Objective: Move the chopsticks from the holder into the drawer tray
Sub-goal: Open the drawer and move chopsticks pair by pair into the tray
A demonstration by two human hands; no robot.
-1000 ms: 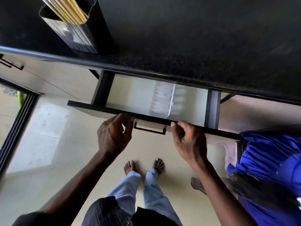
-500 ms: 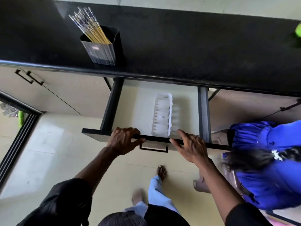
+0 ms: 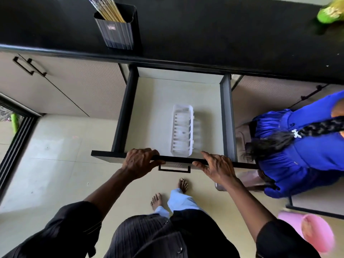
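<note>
A bundle of yellow chopsticks (image 3: 109, 10) stands in a dark ribbed holder (image 3: 116, 32) on the black countertop (image 3: 214, 34), near its front edge. Below it a drawer (image 3: 226, 116) with black sides stands pulled far out. A white plastic tray (image 3: 182, 131) lies on the drawer's pale floor, blurred, close to the front panel. My left hand (image 3: 140, 162) is curled over the top edge of the drawer front, left of the handle (image 3: 174, 168). My right hand (image 3: 216, 165) grips the same edge to the right of the handle.
Another person in a blue garment (image 3: 301, 146) crouches right beside the drawer's right side. A pink object (image 3: 314, 235) sits at the lower right. A green thing (image 3: 331, 11) lies on the counter's far right. Closed cabinet doors (image 3: 55, 86) are to the left.
Both hands have pulled the drawer further out toward me. More of its floor and the whole white tray now show. The view has tilted up along the counter.
</note>
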